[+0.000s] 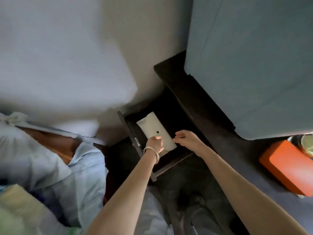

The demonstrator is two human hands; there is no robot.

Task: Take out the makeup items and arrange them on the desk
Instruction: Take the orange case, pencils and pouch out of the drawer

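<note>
A dark wooden drawer (pixel 171 167) stands pulled out below the dark desk (pixel 194 102). Inside it lies a cream-white pouch (pixel 152 124) with a small black button. My left hand (pixel 155 143), with silver bangles on the wrist, grips the pouch's near left edge, thumb on top. My right hand (pixel 185 137) hovers over the pouch's near right corner with fingers loosely curled; whether it touches the pouch is unclear. No other makeup item shows in the drawer.
An orange box (pixel 288 167) lies at the right on a bluish surface, with a round glass or metal thing (pixel 307 145) behind it. A large blue-grey panel (pixel 254 65) rises behind the desk. Light blue bedding or clothing (pixel 55 158) fills the left.
</note>
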